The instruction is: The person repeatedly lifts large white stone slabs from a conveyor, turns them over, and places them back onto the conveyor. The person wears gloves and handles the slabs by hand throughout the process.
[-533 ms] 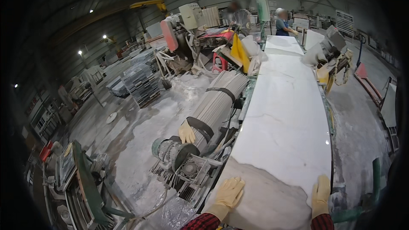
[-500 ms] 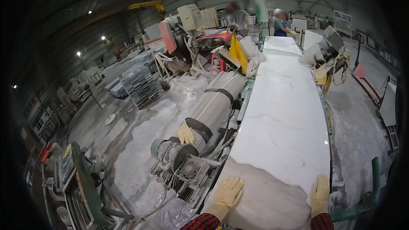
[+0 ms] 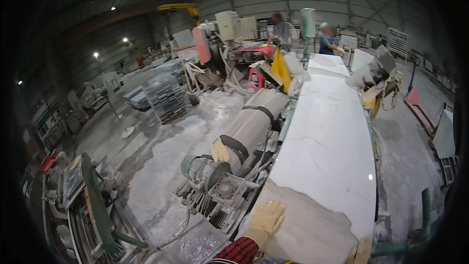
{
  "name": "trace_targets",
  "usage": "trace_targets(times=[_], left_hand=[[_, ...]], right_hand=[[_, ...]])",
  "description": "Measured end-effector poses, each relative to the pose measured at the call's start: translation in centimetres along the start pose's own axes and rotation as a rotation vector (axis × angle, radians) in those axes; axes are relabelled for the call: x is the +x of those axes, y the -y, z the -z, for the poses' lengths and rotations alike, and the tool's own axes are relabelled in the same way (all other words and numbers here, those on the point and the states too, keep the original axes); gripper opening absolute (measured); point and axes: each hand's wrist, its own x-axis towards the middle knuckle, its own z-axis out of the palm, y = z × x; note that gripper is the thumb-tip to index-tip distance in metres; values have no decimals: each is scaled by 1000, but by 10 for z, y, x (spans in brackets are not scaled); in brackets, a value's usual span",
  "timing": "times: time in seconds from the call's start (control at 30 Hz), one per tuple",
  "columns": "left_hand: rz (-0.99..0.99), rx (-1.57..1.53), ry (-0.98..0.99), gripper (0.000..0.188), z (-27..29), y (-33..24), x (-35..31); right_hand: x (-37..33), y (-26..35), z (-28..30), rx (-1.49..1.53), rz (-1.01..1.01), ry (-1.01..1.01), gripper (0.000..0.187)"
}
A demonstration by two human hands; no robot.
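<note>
A long white stone slab [image 3: 326, 132] with faint veins runs away from me; its near part is a dull greyish-beige patch [image 3: 305, 220] with a wavy border. My left hand [image 3: 268, 219], in a pale yellow rubber glove with a red plaid sleeve behind it, lies flat on this patch, fingers together and stretched out. At the slab's near right corner is my right hand [image 3: 360, 252], gloved alike and cut off by the lower edge of the view. Its visible fingers look extended, with thumb apart.
Left of the slab lie a motor [image 3: 205, 171], a strapped bundle of long strips [image 3: 256, 117] and a loose yellow glove [image 3: 220, 150]. A grey machine head [image 3: 381, 63] stands at the far right side. Green pipes [image 3: 391, 249] are at lower right. Two people [image 3: 326, 43] stand farther back.
My right hand has come back toward me along the slab's right edge, partly out of view. My left hand stays on the dull patch. The whole view has shifted slightly.
</note>
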Motion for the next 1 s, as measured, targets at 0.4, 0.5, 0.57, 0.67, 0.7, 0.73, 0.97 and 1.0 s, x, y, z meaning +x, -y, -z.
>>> trace_targets(times=[0.4,0.5,0.57,0.67,0.7,0.73,0.97,1.0], left_hand=[[-340,49,183,47,35,47,13],[-345,139,167,47,31,46,5],[-331,169,162,48,31,48,4],[-309,128,185,49,29,51,0],[-320,117,173,49,30,49,2],[-335,103,162,49,30,46,5],[-271,-206,165,53,25,50,-7],[-319,-65,191,52,20,65,-11]], right_hand=[[-58,12,40,93,-234,-86,55],[-71,13,44,112,-268,-99,53],[-76,16,41,100,-261,-145,52],[-84,25,39,52,-265,-191,51],[-85,25,39,46,-278,-202,51],[-88,26,40,37,-295,-214,50],[-94,20,24,62,-364,-104,49],[-92,23,21,113,-410,-112,49]])
